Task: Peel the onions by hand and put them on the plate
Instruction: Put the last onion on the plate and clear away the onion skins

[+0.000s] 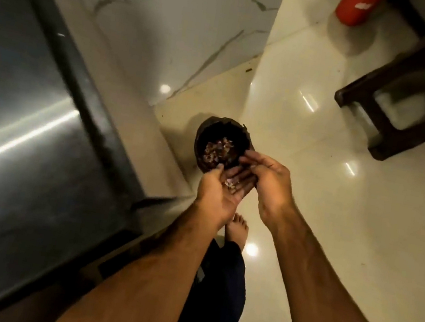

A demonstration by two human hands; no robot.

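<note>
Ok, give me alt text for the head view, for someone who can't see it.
Both hands hover over a dark bin on the floor: the left hand, palm up, carries onion peel scraps, the right hand close beside it. More peels lie in the bin; a steel counter stands left.

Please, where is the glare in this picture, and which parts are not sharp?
Head view: a bright glare streak crosses the steel counter; small round bright reflections dot the glossy floor; the dark stool at the right is smeared by blur; the peels in the dark bin are dim but readable.
</note>
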